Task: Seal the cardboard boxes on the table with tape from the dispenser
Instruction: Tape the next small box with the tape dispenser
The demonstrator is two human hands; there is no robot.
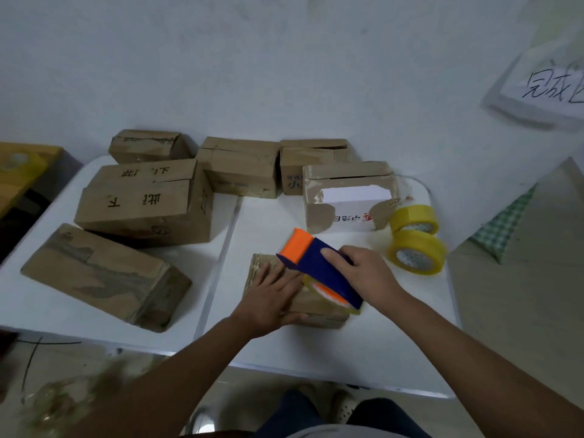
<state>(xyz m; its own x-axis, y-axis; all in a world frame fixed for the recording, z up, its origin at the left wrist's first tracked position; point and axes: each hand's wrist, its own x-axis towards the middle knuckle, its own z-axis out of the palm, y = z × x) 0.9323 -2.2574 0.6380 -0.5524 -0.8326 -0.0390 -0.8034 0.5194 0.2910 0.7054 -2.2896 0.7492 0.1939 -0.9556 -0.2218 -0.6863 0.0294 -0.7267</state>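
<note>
A white table stands against a pale wall, and most of its far and left side is crowded with worn cardboard boxes. Near me, just right of the table's middle seam, lies the small box I am working on. My left hand lies flat on its top with the fingers straight, pressing it down so it cannot slide. My right hand grips the blue and orange tape dispenser, fingers curled over its body, with the orange end pointing away from me and the roll end resting at the near right corner of the box.

To do this pass well, I judge that I should keep the dispenser low and tilted so the tape meets the cardboard along the seam, then draw it in one even stroke across the top. My left hand should keep its weight on the flaps, but clear of the dispenser's path, since its fingertips are touching or nearly touching the blue body now. Whether tape is already stuck down under the dispenser I cannot tell.

Two yellow tape rolls stand at the right edge of the table, beside a torn white-faced box. A big box with writing sits to the left, a long flat box nearer than it.
</note>
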